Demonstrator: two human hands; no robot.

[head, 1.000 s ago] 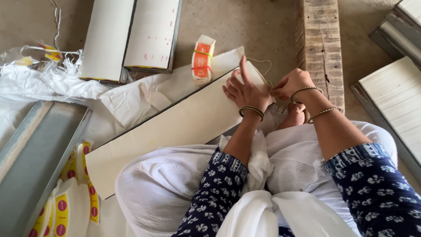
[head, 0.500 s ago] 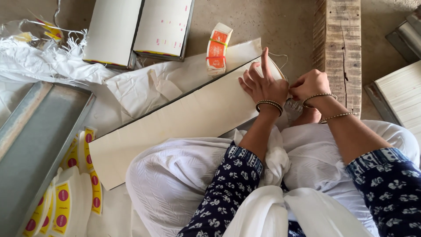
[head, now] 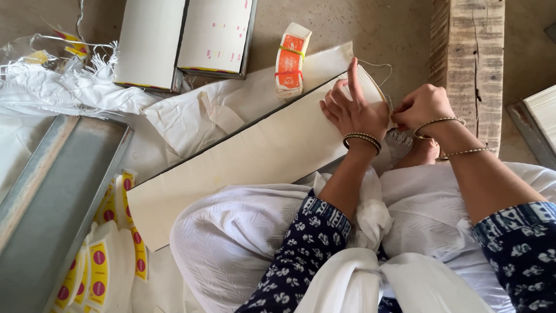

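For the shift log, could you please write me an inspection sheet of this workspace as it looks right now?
Surface: bare concrete floor, partly covered by white cloth.
Job's things: long cream board across the lap; thin string at its far end.
Clutter: banded orange label bundle; yellow labels with red dots; two flat boxes; grey metal tray.
Hands: left hand flat on the board's end, index finger raised; right hand closed, fingers pinched at the board's corner.
Cables: nothing seen.
Surroundings: wooden beam; frayed plastic sheeting.
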